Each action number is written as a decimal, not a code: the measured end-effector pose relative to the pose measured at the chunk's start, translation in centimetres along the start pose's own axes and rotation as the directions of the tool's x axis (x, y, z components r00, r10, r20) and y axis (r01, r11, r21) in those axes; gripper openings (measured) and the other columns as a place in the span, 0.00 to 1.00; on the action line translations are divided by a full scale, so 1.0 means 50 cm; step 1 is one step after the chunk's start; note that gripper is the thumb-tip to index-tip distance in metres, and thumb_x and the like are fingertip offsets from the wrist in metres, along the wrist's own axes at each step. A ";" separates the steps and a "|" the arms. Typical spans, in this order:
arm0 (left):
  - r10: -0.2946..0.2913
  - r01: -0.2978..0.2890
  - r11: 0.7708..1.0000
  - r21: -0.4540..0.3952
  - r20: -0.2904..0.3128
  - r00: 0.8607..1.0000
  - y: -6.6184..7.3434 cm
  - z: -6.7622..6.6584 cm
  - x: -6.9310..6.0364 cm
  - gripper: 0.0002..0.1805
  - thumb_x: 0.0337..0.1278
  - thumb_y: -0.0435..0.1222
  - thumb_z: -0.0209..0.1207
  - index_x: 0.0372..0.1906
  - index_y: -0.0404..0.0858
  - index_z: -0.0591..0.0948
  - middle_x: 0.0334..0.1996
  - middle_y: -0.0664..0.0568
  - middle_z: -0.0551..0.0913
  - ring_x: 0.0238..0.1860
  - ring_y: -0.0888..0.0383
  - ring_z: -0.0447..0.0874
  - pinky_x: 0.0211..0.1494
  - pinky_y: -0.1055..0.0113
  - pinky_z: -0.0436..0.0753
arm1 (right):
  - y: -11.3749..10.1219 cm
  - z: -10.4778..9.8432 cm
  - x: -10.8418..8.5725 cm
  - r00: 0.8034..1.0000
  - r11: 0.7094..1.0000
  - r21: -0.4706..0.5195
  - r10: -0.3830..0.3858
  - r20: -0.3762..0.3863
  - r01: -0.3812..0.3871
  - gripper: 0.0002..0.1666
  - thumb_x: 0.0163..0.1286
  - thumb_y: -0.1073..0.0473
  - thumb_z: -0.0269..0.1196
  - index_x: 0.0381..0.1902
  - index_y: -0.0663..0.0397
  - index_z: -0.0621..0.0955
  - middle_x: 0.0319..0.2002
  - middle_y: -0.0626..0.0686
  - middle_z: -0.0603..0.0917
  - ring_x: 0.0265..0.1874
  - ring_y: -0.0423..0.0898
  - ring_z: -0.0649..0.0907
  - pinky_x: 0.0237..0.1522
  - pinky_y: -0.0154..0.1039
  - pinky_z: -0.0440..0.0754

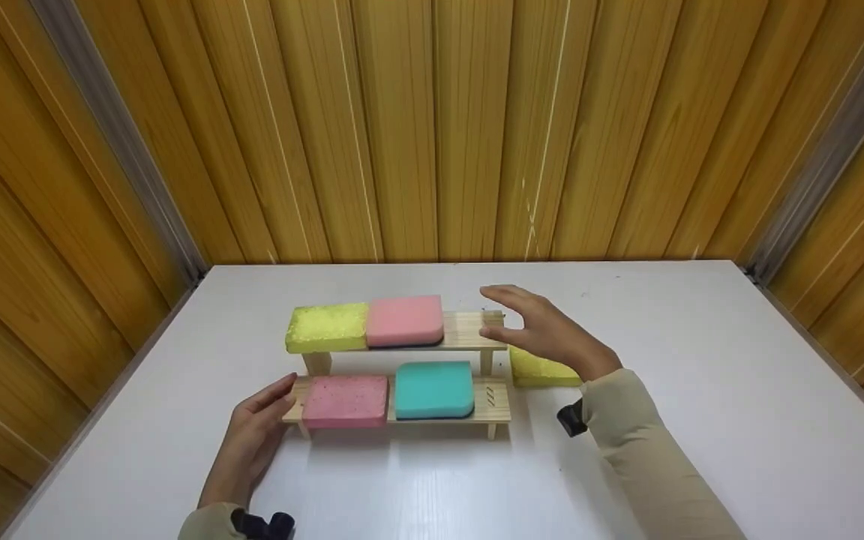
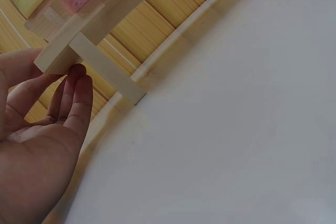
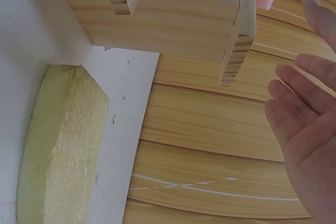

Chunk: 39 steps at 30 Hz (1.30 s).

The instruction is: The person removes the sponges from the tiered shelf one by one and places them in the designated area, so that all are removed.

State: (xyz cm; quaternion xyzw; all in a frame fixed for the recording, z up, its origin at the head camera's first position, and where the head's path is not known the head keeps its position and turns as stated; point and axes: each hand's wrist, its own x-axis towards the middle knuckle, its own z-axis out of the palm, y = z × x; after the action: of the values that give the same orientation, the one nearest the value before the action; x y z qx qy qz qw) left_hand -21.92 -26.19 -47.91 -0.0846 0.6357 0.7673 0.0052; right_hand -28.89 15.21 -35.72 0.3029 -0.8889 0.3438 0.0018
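A small two-tier wooden rack [image 1: 466,331] stands on the white table. Its upper tier bears a yellow sponge [image 1: 328,324] at the left end and a light pink sponge [image 1: 404,319] beside it. On the lower tier lie a speckled dark pink sponge [image 1: 346,400] and a teal sponge [image 1: 433,388], a gap between them. My left hand [image 1: 252,435] grips the left end of the lower tier. Above the upper tier's right end hovers my right hand [image 1: 552,330], thumb and fingers spread, holding nothing. Partly hidden behind it, another yellow sponge [image 3: 65,150] lies on the table.
Wood-patterned panels [image 1: 469,135] enclose the back and both sides of the white table [image 1: 702,420]. Bare wood shows at the right end of both rack tiers. A black wrist camera [image 1: 572,418] sits by the right cuff.
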 end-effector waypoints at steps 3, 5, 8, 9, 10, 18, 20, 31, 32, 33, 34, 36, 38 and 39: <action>-0.001 0.001 1.000 -0.005 -0.002 1.000 0.001 0.000 0.001 0.31 0.60 0.28 0.57 0.69 0.28 0.64 0.71 0.41 0.62 0.73 0.48 0.58 0.66 0.70 0.73 | -0.005 0.004 0.006 1.000 1.000 0.006 -0.007 0.004 0.007 0.39 0.67 0.44 0.61 0.71 0.52 0.65 0.71 0.55 0.66 0.72 0.54 0.63 0.72 0.55 0.64; 0.000 0.000 1.000 -0.011 -0.007 1.000 0.002 0.000 0.001 0.31 0.60 0.28 0.57 0.69 0.28 0.64 0.71 0.41 0.62 0.73 0.48 0.59 0.65 0.70 0.73 | -0.009 0.007 0.010 1.000 1.000 0.010 -0.016 0.005 0.016 0.39 0.67 0.44 0.61 0.71 0.53 0.65 0.71 0.55 0.66 0.72 0.54 0.63 0.72 0.55 0.64; -0.004 0.004 1.000 -0.014 -0.012 1.000 0.003 0.002 0.002 0.31 0.61 0.27 0.56 0.69 0.29 0.64 0.71 0.41 0.63 0.71 0.49 0.61 0.64 0.71 0.75 | -0.015 0.011 0.016 1.000 0.999 0.025 -0.022 0.016 0.022 0.39 0.67 0.45 0.61 0.71 0.52 0.65 0.71 0.55 0.66 0.72 0.53 0.62 0.72 0.54 0.64; -0.003 0.002 1.000 -0.013 -0.013 1.000 0.003 0.002 0.001 0.31 0.60 0.28 0.57 0.69 0.29 0.64 0.71 0.41 0.63 0.71 0.50 0.61 0.64 0.71 0.75 | -0.017 0.012 0.018 1.000 0.999 0.030 -0.020 0.021 0.019 0.39 0.67 0.45 0.61 0.71 0.52 0.65 0.71 0.55 0.65 0.72 0.53 0.62 0.72 0.54 0.63; -0.003 0.002 1.000 -0.012 -0.014 1.000 0.003 0.003 0.001 0.31 0.60 0.28 0.57 0.69 0.29 0.64 0.71 0.41 0.63 0.70 0.50 0.62 0.64 0.71 0.76 | -0.019 0.014 0.020 1.000 0.999 0.034 -0.014 0.027 0.013 0.39 0.67 0.45 0.61 0.71 0.52 0.65 0.71 0.54 0.65 0.72 0.53 0.61 0.73 0.54 0.63; 0.001 -0.001 0.999 -0.032 -0.021 1.000 0.004 0.006 0.003 0.31 0.60 0.28 0.58 0.68 0.29 0.66 0.69 0.43 0.66 0.58 0.66 0.74 0.63 0.72 0.77 | -0.038 0.022 0.036 0.999 0.998 0.054 -0.012 0.050 0.009 0.40 0.67 0.46 0.62 0.72 0.53 0.64 0.72 0.54 0.64 0.73 0.53 0.61 0.72 0.53 0.64; 0.002 -0.003 0.999 -0.032 -0.021 1.000 0.005 0.005 0.002 0.30 0.59 0.28 0.58 0.68 0.29 0.66 0.68 0.44 0.67 0.55 0.69 0.75 0.63 0.72 0.77 | -0.040 0.025 0.039 0.998 0.998 0.053 -0.029 0.052 0.026 0.40 0.67 0.47 0.62 0.72 0.54 0.64 0.72 0.55 0.63 0.73 0.54 0.61 0.71 0.54 0.66; 0.008 -0.008 1.000 -0.017 -0.026 1.000 0.003 0.006 0.000 0.30 0.60 0.27 0.57 0.67 0.29 0.66 0.69 0.43 0.66 0.54 0.70 0.75 0.63 0.72 0.77 | -0.056 0.045 0.060 0.996 0.997 0.061 -0.054 0.070 0.050 0.41 0.66 0.46 0.62 0.72 0.55 0.63 0.73 0.55 0.62 0.73 0.53 0.60 0.73 0.54 0.63; 0.009 -0.009 1.000 -0.017 -0.027 1.000 0.003 0.006 0.000 0.30 0.60 0.27 0.57 0.67 0.29 0.66 0.69 0.43 0.67 0.54 0.71 0.75 0.63 0.72 0.77 | -0.058 0.047 0.062 0.996 0.997 0.059 -0.056 0.072 0.052 0.41 0.66 0.46 0.62 0.72 0.55 0.63 0.73 0.55 0.62 0.73 0.54 0.60 0.73 0.54 0.62; 0.008 -0.009 1.000 -0.019 -0.029 1.000 0.003 0.007 0.000 0.30 0.60 0.27 0.57 0.67 0.28 0.66 0.69 0.43 0.67 0.53 0.71 0.76 0.63 0.72 0.77 | -0.059 0.049 0.064 0.996 0.997 0.056 -0.059 0.072 0.055 0.41 0.67 0.47 0.62 0.72 0.55 0.63 0.73 0.55 0.62 0.73 0.54 0.59 0.73 0.54 0.61; 0.008 -0.008 1.000 -0.023 -0.031 0.999 0.003 0.007 0.000 0.29 0.60 0.27 0.57 0.67 0.28 0.66 0.69 0.43 0.67 0.53 0.72 0.76 0.63 0.72 0.77 | -0.060 0.050 0.066 0.995 0.997 0.054 -0.064 0.072 0.060 0.40 0.67 0.48 0.62 0.72 0.56 0.63 0.73 0.56 0.62 0.73 0.54 0.59 0.74 0.54 0.61; 0.009 -0.010 1.000 -0.027 -0.035 0.999 0.002 0.006 0.001 0.29 0.59 0.26 0.57 0.67 0.28 0.67 0.68 0.43 0.68 0.53 0.71 0.76 0.63 0.72 0.77 | -0.062 0.053 0.070 0.994 0.996 0.047 -0.080 0.070 0.076 0.39 0.68 0.50 0.62 0.71 0.58 0.63 0.73 0.57 0.61 0.73 0.55 0.59 0.74 0.54 0.60; 0.007 -0.007 1.000 -0.023 -0.035 0.999 0.002 0.006 0.001 0.29 0.59 0.26 0.57 0.67 0.28 0.66 0.68 0.43 0.68 0.57 0.67 0.75 0.63 0.72 0.77 | -0.064 0.057 0.073 0.994 0.996 0.041 -0.086 0.072 0.084 0.38 0.68 0.52 0.62 0.71 0.58 0.63 0.73 0.57 0.61 0.73 0.56 0.59 0.74 0.55 0.60; 0.006 -0.007 1.000 -0.022 -0.032 0.999 0.001 0.005 0.001 0.30 0.60 0.26 0.57 0.67 0.28 0.66 0.68 0.43 0.67 0.59 0.65 0.73 0.63 0.72 0.77 | -0.065 0.060 0.075 0.994 0.996 0.040 -0.086 0.073 0.083 0.38 0.68 0.52 0.61 0.72 0.58 0.63 0.73 0.57 0.60 0.73 0.55 0.58 0.74 0.55 0.60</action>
State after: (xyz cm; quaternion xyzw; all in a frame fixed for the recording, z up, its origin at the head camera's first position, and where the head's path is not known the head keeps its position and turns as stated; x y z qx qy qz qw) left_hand -22.03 -25.96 -47.81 -0.0950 0.6276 0.7727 -0.0083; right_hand -29.58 9.48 -35.23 0.3529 -0.8682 0.3480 -0.0226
